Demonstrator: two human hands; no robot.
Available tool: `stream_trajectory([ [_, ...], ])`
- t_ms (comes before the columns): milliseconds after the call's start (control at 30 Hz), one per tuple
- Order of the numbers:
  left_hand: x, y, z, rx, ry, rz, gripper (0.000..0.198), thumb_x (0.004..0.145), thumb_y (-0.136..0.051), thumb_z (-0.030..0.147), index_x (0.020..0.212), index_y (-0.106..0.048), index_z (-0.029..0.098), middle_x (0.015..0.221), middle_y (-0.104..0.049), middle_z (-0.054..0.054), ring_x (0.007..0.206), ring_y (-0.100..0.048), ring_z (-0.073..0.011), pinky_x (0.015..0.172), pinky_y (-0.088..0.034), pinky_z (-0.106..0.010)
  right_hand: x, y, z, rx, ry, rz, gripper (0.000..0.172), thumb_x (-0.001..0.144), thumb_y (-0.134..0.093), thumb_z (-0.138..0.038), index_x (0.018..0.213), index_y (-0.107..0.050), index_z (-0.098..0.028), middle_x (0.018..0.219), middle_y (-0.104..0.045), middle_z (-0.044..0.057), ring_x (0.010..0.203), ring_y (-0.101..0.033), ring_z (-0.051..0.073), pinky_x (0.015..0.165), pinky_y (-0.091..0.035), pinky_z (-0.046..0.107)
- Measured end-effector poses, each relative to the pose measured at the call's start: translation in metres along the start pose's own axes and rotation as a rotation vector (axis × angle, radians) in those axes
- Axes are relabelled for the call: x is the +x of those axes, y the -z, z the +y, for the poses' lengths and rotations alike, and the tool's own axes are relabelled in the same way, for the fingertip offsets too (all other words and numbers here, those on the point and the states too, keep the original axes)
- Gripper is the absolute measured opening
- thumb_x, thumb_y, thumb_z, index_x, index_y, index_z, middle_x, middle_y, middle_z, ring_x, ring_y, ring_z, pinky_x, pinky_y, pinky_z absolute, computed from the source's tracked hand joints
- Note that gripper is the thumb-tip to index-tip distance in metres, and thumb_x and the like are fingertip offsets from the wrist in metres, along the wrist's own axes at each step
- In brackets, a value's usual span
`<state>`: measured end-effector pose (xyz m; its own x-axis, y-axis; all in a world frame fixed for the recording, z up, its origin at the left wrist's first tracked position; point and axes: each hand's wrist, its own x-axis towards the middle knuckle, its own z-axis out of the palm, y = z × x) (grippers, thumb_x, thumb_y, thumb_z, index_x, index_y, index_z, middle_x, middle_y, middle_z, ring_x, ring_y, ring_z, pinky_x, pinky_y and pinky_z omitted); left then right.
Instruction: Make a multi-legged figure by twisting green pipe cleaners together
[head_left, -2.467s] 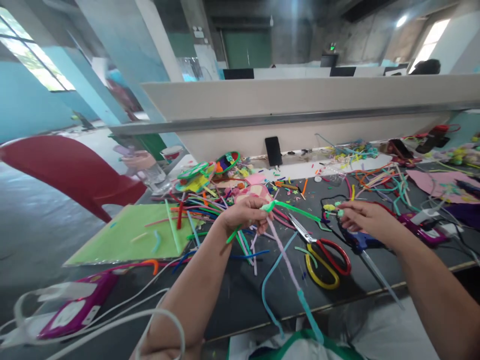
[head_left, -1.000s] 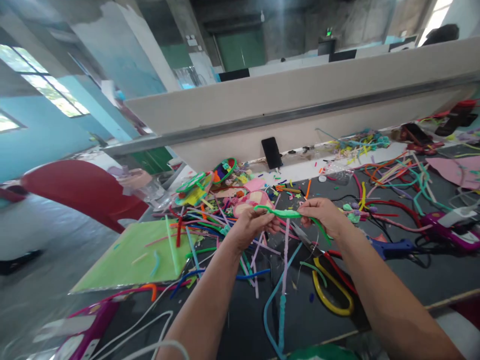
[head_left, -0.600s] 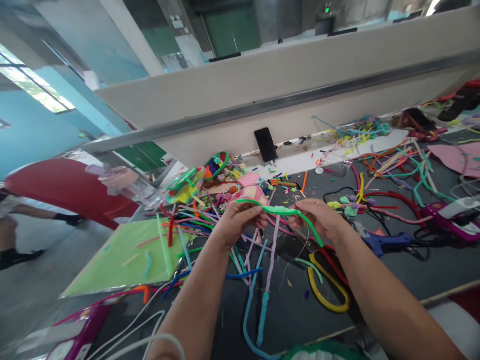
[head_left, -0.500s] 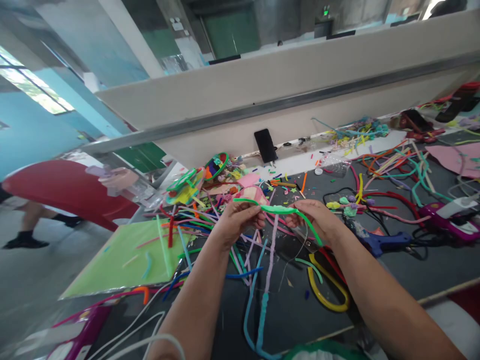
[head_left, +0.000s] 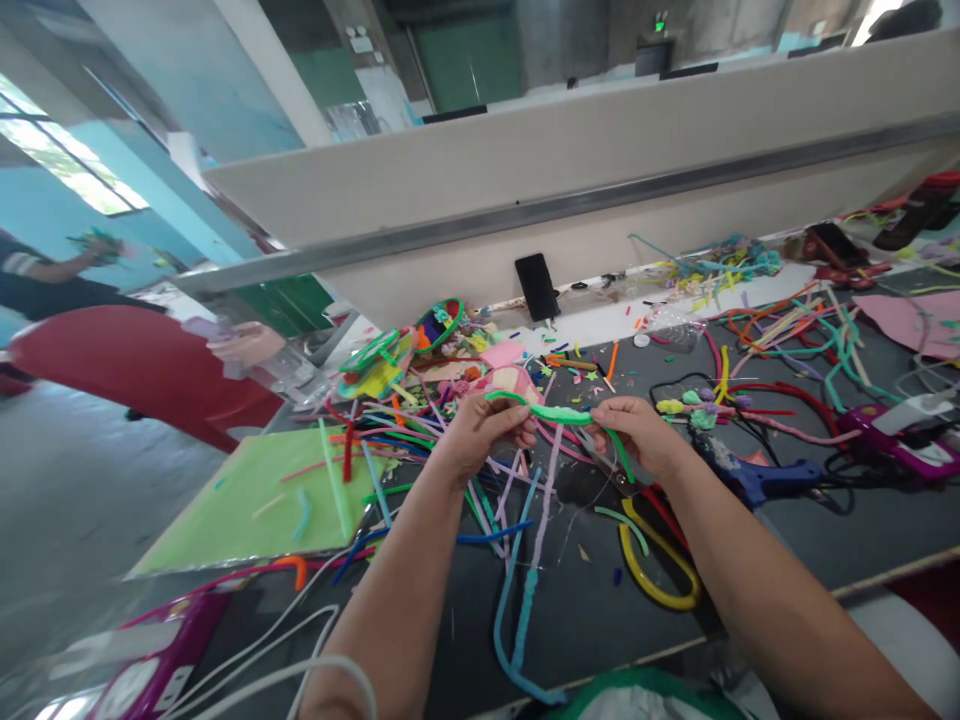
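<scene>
Both my hands are raised over a dark table (head_left: pixel 825 520) strewn with craft bits. My left hand (head_left: pixel 486 432) pinches one end of a green pipe cleaner (head_left: pixel 559 412), fingers closed on it. My right hand (head_left: pixel 637 435) grips the other part of the same green pipe cleaner, whose tail bends down past the fingers. A lilac pipe cleaner (head_left: pixel 545 490) with a light blue end hangs down from my left hand's grip toward the table edge. Scissors with red and yellow handles (head_left: pixel 660 560) lie just below my right wrist.
A heap of coloured pipe cleaners (head_left: pixel 397 430) lies left of my hands beside a green sheet (head_left: pixel 247 500). A blue glue gun (head_left: pixel 765 478) and a purple one (head_left: pixel 900 450) sit right. A phone (head_left: pixel 537 286) leans on the partition. A red chair (head_left: pixel 142 365) and another person's arm (head_left: pixel 52 265) are far left.
My right hand came from the small bits on the right to take the green pipe cleaner with my left. The hands have since stayed close together. A person walked past at far left.
</scene>
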<state>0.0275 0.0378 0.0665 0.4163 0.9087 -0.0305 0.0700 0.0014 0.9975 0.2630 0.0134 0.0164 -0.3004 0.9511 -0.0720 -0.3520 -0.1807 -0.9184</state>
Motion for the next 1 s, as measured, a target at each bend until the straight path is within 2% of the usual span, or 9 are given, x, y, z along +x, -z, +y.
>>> stream_trajectory([
  [200,-0.0009,-0.0003,-0.0024,-0.004,-0.016,-0.012,0.027,0.075,-0.069,0.037,0.075,-0.067,0.010,0.069,-0.067,-0.006,0.061,-0.065,-0.0151,0.061,-0.053,-0.026,-0.0004,0.0039,-0.0009,0.058,-0.071,-0.048,0.027,0.070,-0.074,-0.038,0.065,-0.063,-0.014,0.053,-0.064,0.003,0.046,-0.057,0.011,0.049,-0.047,0.022],
  [267,-0.0004,-0.0009,-0.0033,0.008,0.005,-0.028,0.028,0.075,-0.069,0.038,0.075,-0.067,0.010,0.068,-0.067,-0.006,0.061,-0.065,-0.0153,0.061,-0.054,-0.027,-0.0022,0.0023,-0.0035,0.037,-0.092,-0.034,0.027,0.069,-0.074,-0.039,0.072,-0.064,-0.014,0.056,-0.065,0.003,0.048,-0.058,0.011,0.051,-0.047,0.022],
  [367,0.0004,-0.0030,-0.0037,0.034,0.042,-0.084,0.029,0.075,-0.070,0.039,0.075,-0.066,0.010,0.069,-0.068,-0.007,0.060,-0.066,-0.0161,0.059,-0.054,-0.027,-0.0039,-0.0008,-0.0053,-0.034,-0.095,-0.043,0.030,0.069,-0.074,-0.038,0.087,-0.065,-0.015,0.052,-0.062,-0.001,0.043,-0.054,0.009,0.044,-0.042,0.019],
  [467,0.0000,-0.0046,-0.0009,0.022,0.113,-0.130,0.031,0.073,-0.071,0.040,0.079,-0.067,0.010,0.072,-0.069,-0.007,0.062,-0.067,-0.0172,0.058,-0.055,-0.028,-0.0036,-0.0022,-0.0037,-0.106,-0.080,-0.059,0.031,0.069,-0.074,-0.037,0.089,-0.065,-0.015,0.049,-0.060,-0.002,0.040,-0.051,0.008,0.041,-0.039,0.018],
  [633,-0.0020,-0.0034,0.0057,0.021,0.131,-0.028,0.032,0.070,-0.074,0.040,0.078,-0.066,0.010,0.071,-0.070,-0.007,0.063,-0.068,-0.0164,0.061,-0.056,-0.026,-0.0024,-0.0016,-0.0012,-0.132,-0.087,-0.062,0.029,0.069,-0.074,-0.036,0.085,-0.064,-0.014,0.050,-0.061,-0.002,0.040,-0.052,0.009,0.041,-0.038,0.019],
  [800,-0.0008,-0.0031,0.0034,0.043,0.122,-0.037,0.032,0.069,-0.074,0.040,0.077,-0.067,0.010,0.067,-0.070,-0.007,0.062,-0.068,-0.0166,0.062,-0.056,-0.027,-0.0019,-0.0008,0.0003,-0.172,-0.084,-0.067,0.030,0.068,-0.074,-0.037,0.084,-0.064,-0.015,0.050,-0.062,-0.002,0.039,-0.052,0.009,0.039,-0.037,0.019],
  [1000,0.0019,-0.0046,-0.0010,0.013,0.141,-0.024,0.030,0.070,-0.073,0.037,0.073,-0.063,0.009,0.065,-0.068,-0.007,0.057,-0.067,-0.0162,0.053,-0.054,-0.025,-0.0009,-0.0014,0.0039,-0.173,-0.045,-0.060,0.026,0.068,-0.073,-0.035,0.084,-0.065,-0.015,0.050,-0.062,-0.002,0.041,-0.053,0.009,0.044,-0.041,0.020],
])
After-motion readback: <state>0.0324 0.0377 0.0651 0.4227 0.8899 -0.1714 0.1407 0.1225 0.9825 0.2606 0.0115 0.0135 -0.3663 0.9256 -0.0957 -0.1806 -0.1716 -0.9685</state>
